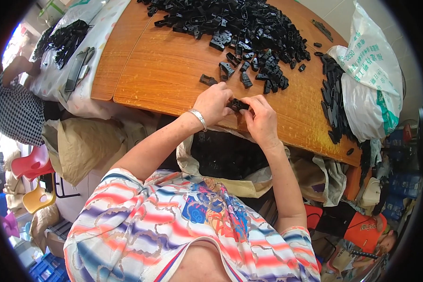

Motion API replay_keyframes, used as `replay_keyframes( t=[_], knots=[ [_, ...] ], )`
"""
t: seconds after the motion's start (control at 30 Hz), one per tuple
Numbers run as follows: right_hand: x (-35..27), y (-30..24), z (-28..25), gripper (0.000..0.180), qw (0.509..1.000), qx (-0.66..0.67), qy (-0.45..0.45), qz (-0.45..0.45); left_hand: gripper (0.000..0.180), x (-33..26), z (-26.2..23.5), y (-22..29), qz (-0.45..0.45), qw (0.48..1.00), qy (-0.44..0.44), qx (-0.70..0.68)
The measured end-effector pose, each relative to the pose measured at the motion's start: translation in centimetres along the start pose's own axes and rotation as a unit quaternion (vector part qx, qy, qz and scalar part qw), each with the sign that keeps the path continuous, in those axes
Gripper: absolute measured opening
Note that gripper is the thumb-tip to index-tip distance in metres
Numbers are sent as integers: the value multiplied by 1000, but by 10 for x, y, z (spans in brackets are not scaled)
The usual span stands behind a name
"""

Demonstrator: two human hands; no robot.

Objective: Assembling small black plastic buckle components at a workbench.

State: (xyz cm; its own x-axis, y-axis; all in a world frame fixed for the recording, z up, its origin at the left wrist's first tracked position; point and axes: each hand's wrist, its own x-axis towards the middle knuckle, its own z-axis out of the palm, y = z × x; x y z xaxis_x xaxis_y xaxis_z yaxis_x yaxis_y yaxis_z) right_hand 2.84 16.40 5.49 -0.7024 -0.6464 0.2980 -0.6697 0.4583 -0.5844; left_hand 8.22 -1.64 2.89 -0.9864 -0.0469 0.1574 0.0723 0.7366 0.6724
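Over the near edge of the wooden table [164, 84], both my hands hold one small black plastic part [238, 105]. My left hand [215, 104], with a silver bracelet at the wrist, pinches its left end. The right end sits between the thumb and fingers of my right hand [262, 120]. A few loose black plastic pieces [226, 70] lie just beyond my hands, one close to my left knuckles. Past them rises a large heap of similar black parts [249, 28]. The held part's far details are hidden by my fingers.
Long black strips [332, 96] are piled at the table's right side, beside a white plastic bag [369, 75]. An open sack [225, 185] hangs below the table edge before me. A brown sack [87, 145] stands left. Other people [16, 105] sit left and lower right [364, 230].
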Motion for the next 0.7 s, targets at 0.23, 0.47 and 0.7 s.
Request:
replay_keyframes(
  t=[0.23, 0.47, 0.7],
  knots=[
    [-2, 2, -1, 25, 998, -44, -8, -43, 23, 2, -1, 1, -11, 1000, -3, -15],
    [-15, -3, 16, 36, 959, -250, -41, -126, 25, 5, 1, -4, 10, 1000, -2, 3],
    [-36, -3, 8, 33, 986, -152, -53, -43, 30, -3, -19, -7, 76, 991, -105, -36]
  ],
)
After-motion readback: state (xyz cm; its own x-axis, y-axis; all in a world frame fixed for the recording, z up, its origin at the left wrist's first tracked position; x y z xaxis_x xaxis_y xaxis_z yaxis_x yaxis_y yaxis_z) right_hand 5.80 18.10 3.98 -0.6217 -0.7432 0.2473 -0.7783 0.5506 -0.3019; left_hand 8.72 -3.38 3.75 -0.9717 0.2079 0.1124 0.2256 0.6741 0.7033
